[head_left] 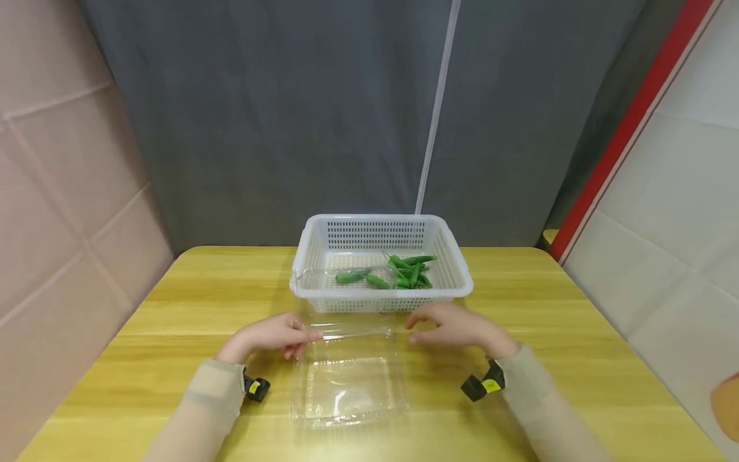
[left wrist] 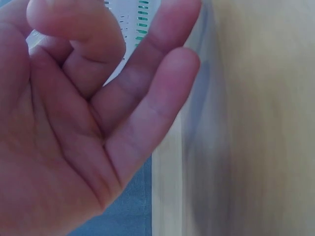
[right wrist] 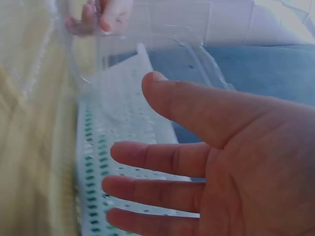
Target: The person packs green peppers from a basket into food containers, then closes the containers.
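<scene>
A clear plastic clamshell box (head_left: 352, 385) lies on the table with its lid (head_left: 346, 280) raised toward the basket. My left hand (head_left: 283, 333) pinches the box's left side near the hinge, thumb on top. In the left wrist view, that hand's (left wrist: 98, 113) last two fingers extend loosely. My right hand (head_left: 453, 327) is held just off the box's right side, fingers relaxed and spread, holding nothing. Behind the lid, a white perforated basket (head_left: 458, 273) contains several green chili peppers (head_left: 412, 269); some show through the clear plastic.
The wooden table (head_left: 519, 301) ends at a dark grey curtain (head_left: 277, 128) behind the basket. A pale panel (head_left: 63, 192) stands on the left, and a white sheet with a red border (head_left: 664, 212) on the right.
</scene>
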`<state>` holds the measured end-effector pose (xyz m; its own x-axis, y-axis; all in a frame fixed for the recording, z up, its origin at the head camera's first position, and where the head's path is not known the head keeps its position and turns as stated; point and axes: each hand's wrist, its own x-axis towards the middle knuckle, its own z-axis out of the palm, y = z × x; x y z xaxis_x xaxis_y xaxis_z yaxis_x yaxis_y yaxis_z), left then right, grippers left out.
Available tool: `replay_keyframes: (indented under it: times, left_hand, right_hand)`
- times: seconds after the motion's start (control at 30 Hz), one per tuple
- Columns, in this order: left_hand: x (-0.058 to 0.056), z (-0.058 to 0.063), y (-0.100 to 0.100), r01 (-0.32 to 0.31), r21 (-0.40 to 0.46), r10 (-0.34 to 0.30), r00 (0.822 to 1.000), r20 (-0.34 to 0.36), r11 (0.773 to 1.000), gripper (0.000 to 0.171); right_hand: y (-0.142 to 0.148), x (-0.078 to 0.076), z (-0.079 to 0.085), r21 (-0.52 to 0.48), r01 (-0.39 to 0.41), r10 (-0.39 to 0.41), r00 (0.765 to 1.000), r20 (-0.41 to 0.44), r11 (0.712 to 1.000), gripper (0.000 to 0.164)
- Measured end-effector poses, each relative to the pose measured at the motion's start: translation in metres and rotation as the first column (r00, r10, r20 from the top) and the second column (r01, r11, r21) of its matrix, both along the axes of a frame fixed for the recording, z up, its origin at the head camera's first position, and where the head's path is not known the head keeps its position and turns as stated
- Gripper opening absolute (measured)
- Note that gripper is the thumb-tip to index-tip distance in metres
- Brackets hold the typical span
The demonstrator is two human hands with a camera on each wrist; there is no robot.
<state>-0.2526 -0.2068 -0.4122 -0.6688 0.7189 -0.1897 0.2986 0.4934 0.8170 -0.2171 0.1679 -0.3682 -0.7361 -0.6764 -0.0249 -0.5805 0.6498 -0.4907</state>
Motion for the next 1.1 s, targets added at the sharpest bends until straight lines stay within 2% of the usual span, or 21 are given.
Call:
replay_keyframes:
  times: [0.4, 0.7, 0.97, 1.1]
  left_hand:
    - [0.002, 0.001, 0.000, 0.000, 0.003, 0.000, 1.000, -0.009, 1.000, 0.053]
    - [0.002, -0.002, 0.001, -0.008, -0.021, 0.008, 1.000, -0.023, 1.000, 0.055]
    - [0.003, -0.001, 0.000, -0.015, -0.033, 0.014, 0.999, -0.031, 0.999, 0.057]
    - [0.005, 0.000, 0.002, -0.015, -0.033, 0.014, 1.000, -0.026, 0.999, 0.056]
  right_hand:
    - [0.017, -0.008, 0.063, 0.027, 0.009, -0.011, 0.997, 0.078, 1.000, 0.029]
    - [0.015, -0.025, 0.083, 0.037, 0.009, -0.012, 0.996, 0.083, 0.999, 0.028]
    - [0.003, -0.052, 0.099, 0.097, 0.050, -0.045, 0.998, -0.054, 0.994, 0.027]
    - [-0.004, -0.069, 0.104, 0.105, 0.082, -0.073, 0.994, -0.084, 0.991, 0.027]
